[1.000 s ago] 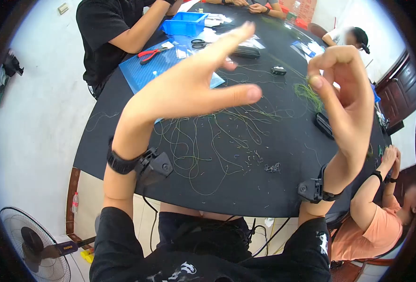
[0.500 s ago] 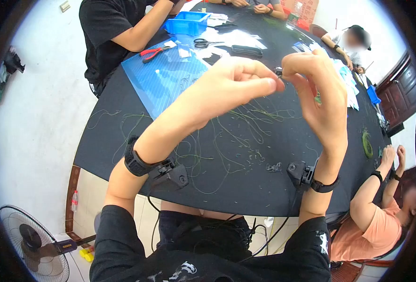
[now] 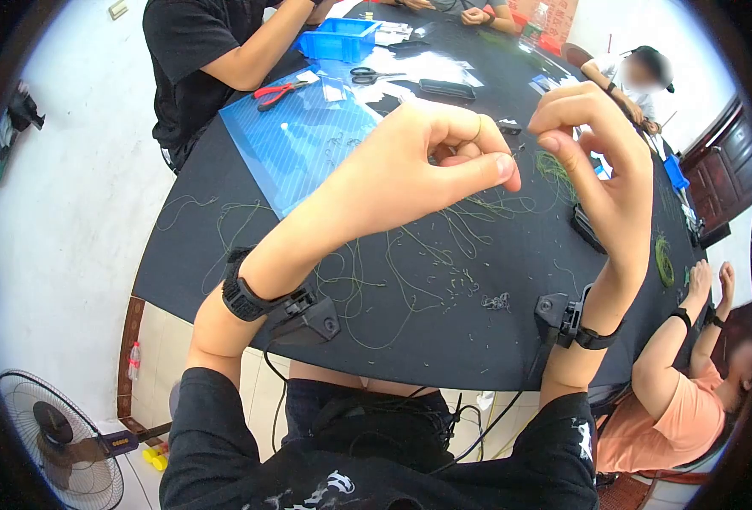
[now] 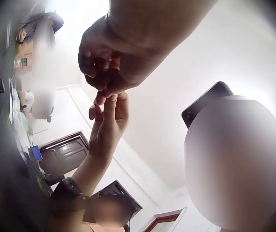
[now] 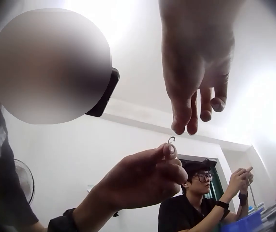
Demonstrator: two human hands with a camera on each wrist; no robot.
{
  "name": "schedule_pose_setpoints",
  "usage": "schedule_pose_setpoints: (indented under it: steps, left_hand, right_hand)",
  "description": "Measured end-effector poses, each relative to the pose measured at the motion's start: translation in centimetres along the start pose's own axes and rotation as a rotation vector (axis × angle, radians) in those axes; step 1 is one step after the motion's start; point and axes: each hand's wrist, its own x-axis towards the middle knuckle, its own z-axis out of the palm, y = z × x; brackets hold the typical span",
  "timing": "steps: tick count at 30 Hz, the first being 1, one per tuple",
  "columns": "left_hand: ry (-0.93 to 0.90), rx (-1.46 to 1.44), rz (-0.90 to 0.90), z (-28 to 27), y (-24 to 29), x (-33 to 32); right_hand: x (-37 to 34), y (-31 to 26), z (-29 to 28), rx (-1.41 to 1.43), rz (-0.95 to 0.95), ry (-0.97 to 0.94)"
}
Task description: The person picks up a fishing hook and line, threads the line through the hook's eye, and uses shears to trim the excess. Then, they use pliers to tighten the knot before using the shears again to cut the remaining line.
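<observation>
In the head view my left hand [image 3: 431,166] has its thumb and index finger pinched, with thin line looped around a finger. The right wrist view shows a small curved metal hook [image 5: 171,139] rising from the pinched tips of my left hand [image 5: 147,176]. My right hand [image 3: 610,166] is to the right, apart from the left in the head view, its fingers bent and a small gap between thumb and index tips. Nothing is visible between them. In the right wrist view the right hand's fingers [image 5: 192,123] point down just above the hook.
Loose green lines [image 3: 456,229], small clippings and a metal pile [image 3: 496,301] lie on the black table [image 3: 478,348]. Beyond are a blue mat [image 3: 265,153], red pliers [image 3: 278,93], scissors [image 3: 366,76] and a blue bin [image 3: 339,42]. A green coil [image 3: 664,261] lies right; other people sit around.
My left hand went from spread fingers to a pinch. The hands came together near the middle, then my right hand moved away to the right, its thumb and index tips parting slightly.
</observation>
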Motion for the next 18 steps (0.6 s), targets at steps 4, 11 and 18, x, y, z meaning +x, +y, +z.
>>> schedule_pose_setpoints:
  steps: [4,11,18]
  left_hand:
    - [0.018,0.061,0.055,0.19,-0.06,-0.04]
    - [0.002,0.176,0.007,0.16,0.36,-0.21]
    - [-0.001,0.266,0.059,0.04,0.46,-0.33]
  right_hand:
    - [0.05,-0.43,-0.08,0.032,0.005,-0.075]
    - [-0.02,0.03,-0.15,-0.011,-0.108,-0.133]
    - [-0.19,-0.29,0.08,-0.003,-0.077,-0.164]
